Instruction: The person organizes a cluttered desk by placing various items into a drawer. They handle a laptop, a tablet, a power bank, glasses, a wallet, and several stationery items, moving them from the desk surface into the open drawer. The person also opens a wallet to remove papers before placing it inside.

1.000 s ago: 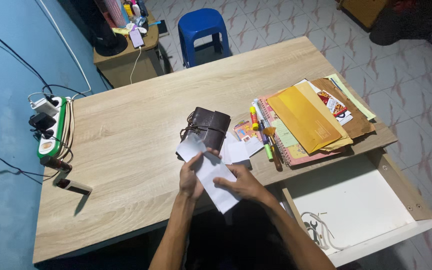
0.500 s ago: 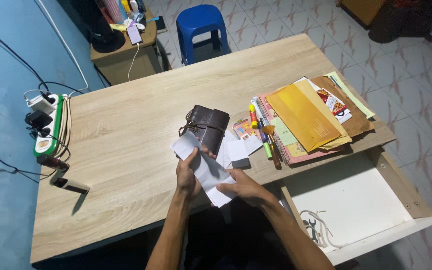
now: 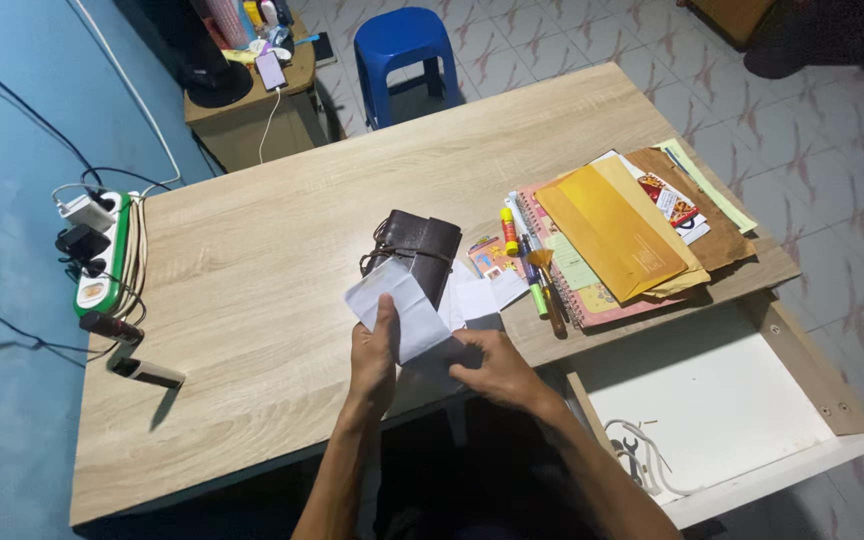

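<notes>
Both hands have shifted up toward the desk edge since the earlier frame, and the white paper (image 3: 400, 308) now reads shorter, its lower part doubled under. Left hand (image 3: 373, 358) is closed on the sheet, thumb pressed on top at its 7 o'clock corner. Right hand (image 3: 495, 366) is curled around the paper's lower end at 4 o'clock, fingers narrow, gripping it. Paper sits over the near desk edge, overlapping the brown leather wallet (image 3: 414, 250) at its 12 o'clock. Small white slips (image 3: 480, 298) lie just right of the sheet.

Wooden desk (image 3: 272, 250), light grain. At 3 o'clock from the wallet: markers and a glue stick (image 3: 508, 228), then a spiral notebook (image 3: 592, 300) under yellow envelopes (image 3: 614, 232) and a brown envelope (image 3: 707, 235). Open white drawer (image 3: 712, 400) at 4 o'clock, cable and small tool in its near corner. Power strip (image 3: 102, 260) with plugs at the desk's 9 o'clock edge against a blue wall (image 3: 12, 200). Blue plastic stool (image 3: 407, 50) at 12 o'clock, low side table (image 3: 252, 110) with a phone at 11. Tiled floor (image 3: 832, 160).
</notes>
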